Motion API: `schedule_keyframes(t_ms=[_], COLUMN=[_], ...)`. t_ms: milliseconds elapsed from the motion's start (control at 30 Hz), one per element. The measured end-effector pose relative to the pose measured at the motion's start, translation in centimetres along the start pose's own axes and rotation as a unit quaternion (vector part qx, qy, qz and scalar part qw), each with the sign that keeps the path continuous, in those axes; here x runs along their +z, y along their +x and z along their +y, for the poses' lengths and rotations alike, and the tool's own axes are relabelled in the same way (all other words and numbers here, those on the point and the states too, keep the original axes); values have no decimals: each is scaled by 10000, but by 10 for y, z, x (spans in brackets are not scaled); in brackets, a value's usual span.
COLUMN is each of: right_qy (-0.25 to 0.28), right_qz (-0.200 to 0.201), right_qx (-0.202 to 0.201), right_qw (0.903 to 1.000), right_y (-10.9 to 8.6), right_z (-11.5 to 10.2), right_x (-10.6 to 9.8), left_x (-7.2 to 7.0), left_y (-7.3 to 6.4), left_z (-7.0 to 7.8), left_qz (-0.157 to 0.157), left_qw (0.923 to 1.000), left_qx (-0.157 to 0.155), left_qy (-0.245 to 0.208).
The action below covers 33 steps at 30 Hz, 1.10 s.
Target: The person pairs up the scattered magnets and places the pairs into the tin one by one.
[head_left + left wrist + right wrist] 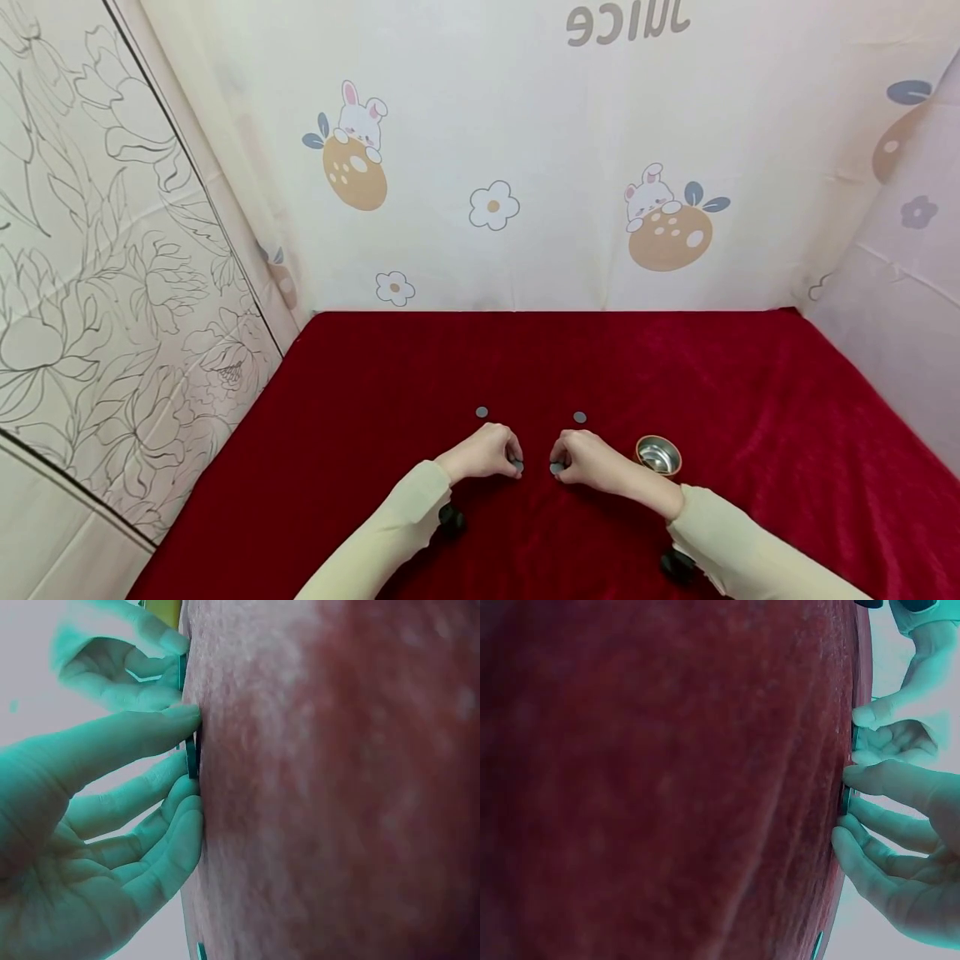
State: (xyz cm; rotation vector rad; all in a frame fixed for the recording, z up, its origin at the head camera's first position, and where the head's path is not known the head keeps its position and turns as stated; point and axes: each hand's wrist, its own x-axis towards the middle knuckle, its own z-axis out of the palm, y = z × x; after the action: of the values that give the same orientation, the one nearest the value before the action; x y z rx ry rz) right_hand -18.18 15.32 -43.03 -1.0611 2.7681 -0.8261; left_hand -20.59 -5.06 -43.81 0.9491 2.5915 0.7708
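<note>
Low over the red cloth, my left hand (pixel 486 452) pinches a small flat grey disc (pixel 518 466) between thumb and fingers. A short gap to the right, my right hand (pixel 588 461) grips a second grey disc (pixel 557 468) the same way. Both discs are at the cloth surface; in the left wrist view the left disc (pixel 191 756) stands edge-on between thumb and fingertips. The right wrist view has the right disc (pixel 846 799) likewise edge-on by the cloth. Two more grey discs lie flat beyond the hands, one at left (pixel 482 412), another at right (pixel 580 417).
A small round metal bowl (pixel 658 456) with an orange-brown outside stands just beyond my right forearm. Red velvety cloth (pixel 405 375) covers the table. White printed curtains (pixel 517 258) rise behind the table and along its sides.
</note>
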Motion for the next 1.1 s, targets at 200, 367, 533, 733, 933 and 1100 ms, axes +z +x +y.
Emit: schedule_keyframes(t_ms=[200, 367, 533, 733, 933, 1100], right_qy=[63, 143, 217, 292, 429, 475], right_qz=[-29, -45, -64, -89, -109, -131], right_qx=[-25, 16, 63, 129, 143, 183], right_qw=[10000, 9999, 9997, 9995, 9989, 9986], right_y=[3, 5, 7, 9, 11, 11], right_z=[-2, -5, -5, -6, -8, -10], right_x=[3, 4, 5, 8, 8, 8], left_x=[4, 6, 6, 7, 8, 9], left_y=[5, 9, 9, 9, 10, 10], left_z=[4, 6, 9, 12, 13, 13], left_qz=[-90, -165, -200, -202, -187, -213], left_qw=[10000, 9999, 9998, 9998, 9998, 9997], left_qx=[39, 10, -24, -53, -31, -90], left_qy=[-17, -4, 17, -2, 29, 48])
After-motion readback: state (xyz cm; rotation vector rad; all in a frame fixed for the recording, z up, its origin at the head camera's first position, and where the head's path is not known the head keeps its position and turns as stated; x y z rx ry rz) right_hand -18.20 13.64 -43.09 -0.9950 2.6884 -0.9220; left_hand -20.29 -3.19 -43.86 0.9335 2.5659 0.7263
